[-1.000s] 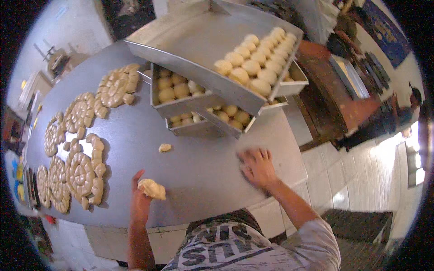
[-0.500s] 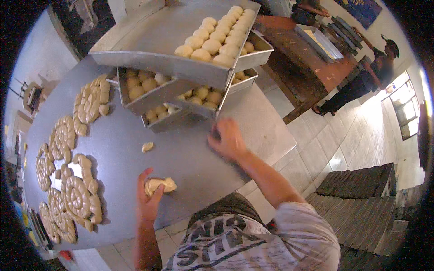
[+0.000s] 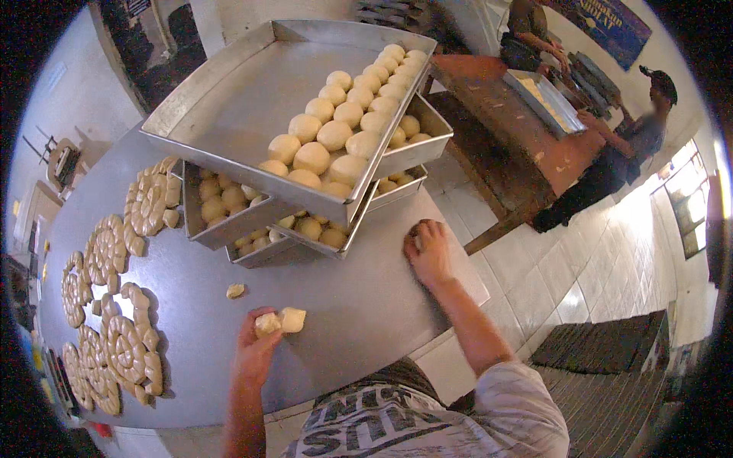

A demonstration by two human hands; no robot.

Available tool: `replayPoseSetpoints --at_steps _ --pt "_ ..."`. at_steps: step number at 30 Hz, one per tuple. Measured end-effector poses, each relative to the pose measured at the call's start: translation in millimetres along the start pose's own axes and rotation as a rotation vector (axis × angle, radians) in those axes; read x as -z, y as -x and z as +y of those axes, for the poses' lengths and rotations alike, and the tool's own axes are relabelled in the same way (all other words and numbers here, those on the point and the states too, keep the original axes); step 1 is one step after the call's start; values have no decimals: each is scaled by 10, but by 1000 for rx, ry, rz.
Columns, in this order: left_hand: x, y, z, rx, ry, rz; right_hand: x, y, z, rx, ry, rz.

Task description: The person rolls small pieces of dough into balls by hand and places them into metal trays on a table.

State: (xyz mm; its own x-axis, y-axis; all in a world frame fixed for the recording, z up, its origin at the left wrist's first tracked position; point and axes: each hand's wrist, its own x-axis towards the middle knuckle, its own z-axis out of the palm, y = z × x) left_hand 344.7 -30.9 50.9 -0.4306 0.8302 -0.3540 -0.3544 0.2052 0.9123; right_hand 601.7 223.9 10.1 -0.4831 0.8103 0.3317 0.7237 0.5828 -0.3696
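Light from the window at right glares off the floor.

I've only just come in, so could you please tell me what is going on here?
A person's left hand grips a lump of pale dough over a metal table. The right hand is low at the table's right side; its grip is unclear. Beyond them, the top tray of a crisscrossed stack holds round dough balls. Coiled dough lies at left.

free: tabletop between left hand and right hand; blocked ahead: stacked trays; blocked left: dough coils
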Motion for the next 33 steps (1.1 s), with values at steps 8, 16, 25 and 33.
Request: replayPoseSetpoints --at_steps 8,16,25,33 --pt "-149 113 12 -125 -446 163 887 -281 259 -199 -565 -359" --pt "-494 228 274 -78 -403 112 1753 -3006 -792 291 -791 544" --pt "-257 547 309 -371 -67 163 1798 -1815 -1450 411 -772 412" --pt "40 383 94 -340 -89 48 326 545 -1321 325 -857 -723"
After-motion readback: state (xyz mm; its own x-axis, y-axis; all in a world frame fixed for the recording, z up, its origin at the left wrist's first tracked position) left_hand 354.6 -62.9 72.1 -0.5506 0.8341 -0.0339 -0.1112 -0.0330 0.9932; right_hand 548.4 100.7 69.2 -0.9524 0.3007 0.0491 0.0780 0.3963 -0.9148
